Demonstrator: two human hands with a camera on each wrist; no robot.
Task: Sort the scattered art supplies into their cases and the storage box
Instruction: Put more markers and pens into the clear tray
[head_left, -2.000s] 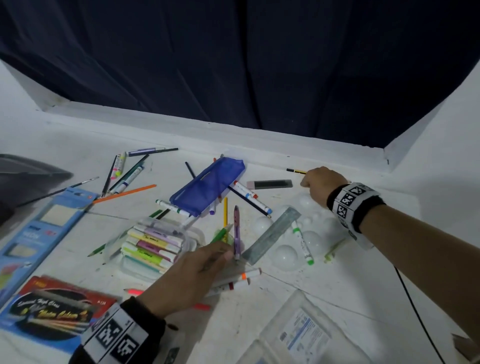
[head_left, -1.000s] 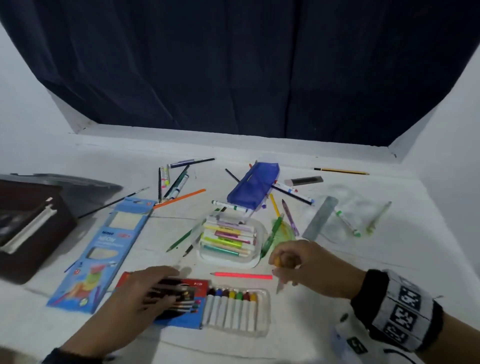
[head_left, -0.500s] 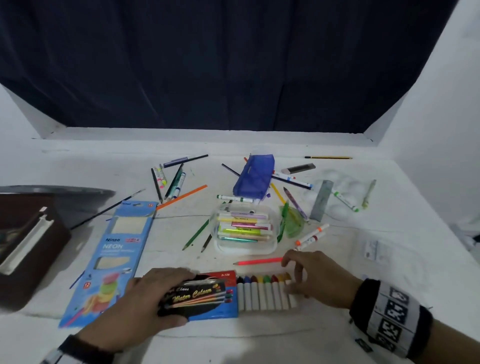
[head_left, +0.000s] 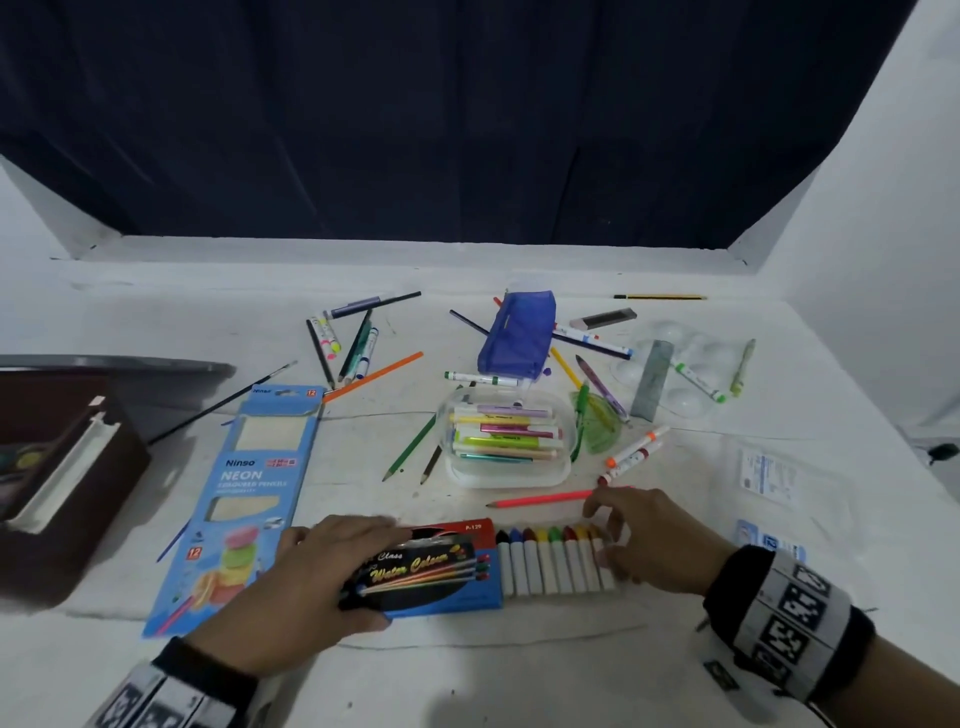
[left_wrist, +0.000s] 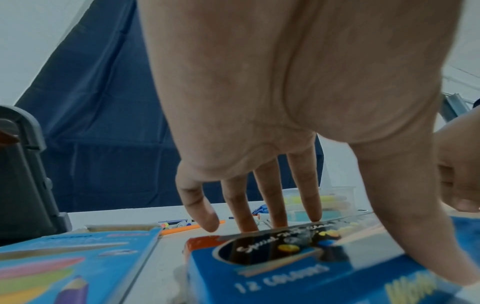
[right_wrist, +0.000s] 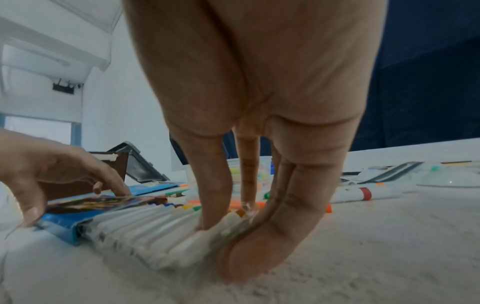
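- i see my left hand (head_left: 306, 577) at 7 o'clock, thumb and fingers clamped across the blue-and-black cardboard water-colour sleeve (head_left: 431, 571) lying on the white table (head_left: 519, 670).
- my right hand (head_left: 654, 545) at 5 o'clock pinches the end of the clear plastic tray of white crayons (head_left: 556, 564), which sticks half out of the sleeve.
- an open brown storage box (head_left: 57, 483) sits at 9 o'clock.
- a clear tub of markers (head_left: 506, 441) sits at 12 o'clock of the tray.
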